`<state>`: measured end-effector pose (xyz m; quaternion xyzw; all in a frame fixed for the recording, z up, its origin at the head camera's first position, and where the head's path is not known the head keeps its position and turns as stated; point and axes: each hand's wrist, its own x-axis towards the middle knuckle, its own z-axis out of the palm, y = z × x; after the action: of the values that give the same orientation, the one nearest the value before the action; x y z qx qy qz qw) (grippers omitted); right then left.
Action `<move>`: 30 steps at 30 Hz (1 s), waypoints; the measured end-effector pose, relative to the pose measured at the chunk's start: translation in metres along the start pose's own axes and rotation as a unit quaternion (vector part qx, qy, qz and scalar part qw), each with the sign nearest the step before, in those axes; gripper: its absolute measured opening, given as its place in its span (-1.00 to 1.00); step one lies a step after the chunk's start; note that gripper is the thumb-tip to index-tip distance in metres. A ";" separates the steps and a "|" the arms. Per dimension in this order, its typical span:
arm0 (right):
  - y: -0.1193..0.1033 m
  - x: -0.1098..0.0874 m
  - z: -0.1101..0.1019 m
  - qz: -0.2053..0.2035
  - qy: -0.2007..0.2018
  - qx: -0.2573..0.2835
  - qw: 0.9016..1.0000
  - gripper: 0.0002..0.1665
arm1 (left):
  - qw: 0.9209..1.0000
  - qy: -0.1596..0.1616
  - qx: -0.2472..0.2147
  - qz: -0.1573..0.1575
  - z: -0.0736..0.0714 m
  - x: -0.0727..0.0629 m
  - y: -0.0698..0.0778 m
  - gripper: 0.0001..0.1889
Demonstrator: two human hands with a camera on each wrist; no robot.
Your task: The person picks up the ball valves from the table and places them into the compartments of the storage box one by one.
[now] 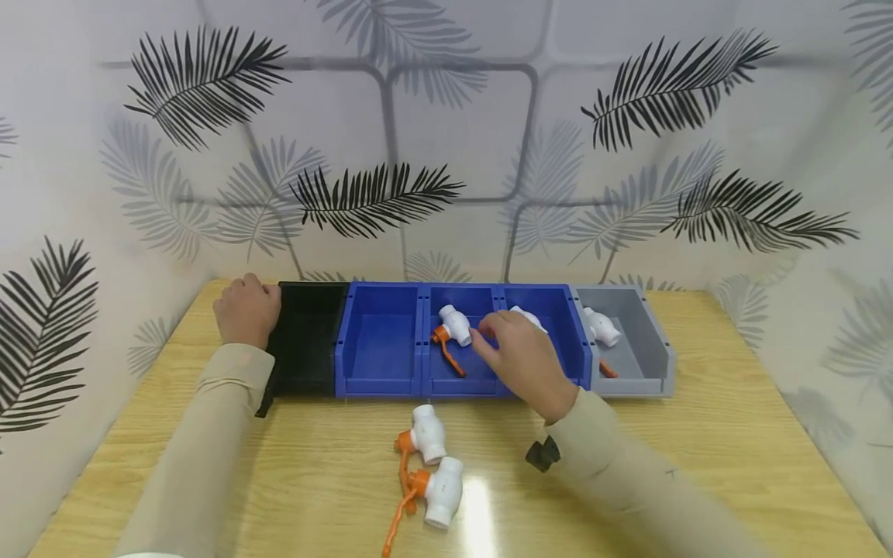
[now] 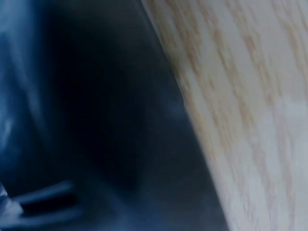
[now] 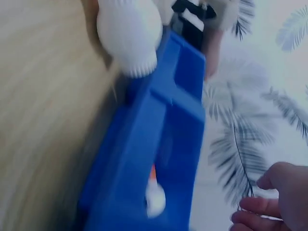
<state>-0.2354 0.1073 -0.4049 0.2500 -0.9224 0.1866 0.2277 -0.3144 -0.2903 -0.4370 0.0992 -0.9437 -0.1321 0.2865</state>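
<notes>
My left hand (image 1: pixel 247 310) grips the left rim of the black bin (image 1: pixel 307 339), its fingers curled; the left wrist view shows only dark plastic and wood. Over the divider between the middle blue bin (image 1: pixel 453 386) and the right blue bin (image 1: pixel 558 310) hovers my right hand (image 1: pixel 519 353), fingers loosely bent and nothing in them. A white ball valve (image 1: pixel 456 325) with an orange handle lies in the middle blue bin, just left of my fingertips. Behind the hand, another white valve (image 1: pixel 529 316) in the right blue bin is partly hidden.
Two more white valves with orange handles, an upper one (image 1: pixel 429 434) and a lower one (image 1: pixel 444 492), lie on the wooden table (image 1: pixel 321 480) before the bins. The grey bin (image 1: pixel 631 341) at right holds a valve (image 1: pixel 601 328). A left blue bin (image 1: pixel 384 341) adjoins the black one.
</notes>
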 end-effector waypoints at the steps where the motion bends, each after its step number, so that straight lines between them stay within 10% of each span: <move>1: 0.005 0.000 -0.004 0.001 -0.005 -0.003 1.000 -0.80 | 1.000 -0.001 0.001 0.000 0.000 0.000 -0.001 -0.70; 9: 0.064 -0.009 -0.027 0.004 -0.023 -0.057 0.998 -0.70 | 0.999 -0.040 -0.006 -0.012 -0.005 0.002 -0.004 -0.69; 30: 0.200 -0.032 -0.080 0.180 -0.054 -0.098 0.977 -0.56 | 0.998 -0.053 -0.007 -0.017 0.001 0.004 -0.003 -0.69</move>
<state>-0.2938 0.3176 -0.4014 0.0659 -0.9770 0.1198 0.1635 -0.3180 -0.2942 -0.4370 0.1059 -0.9549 -0.1490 0.2341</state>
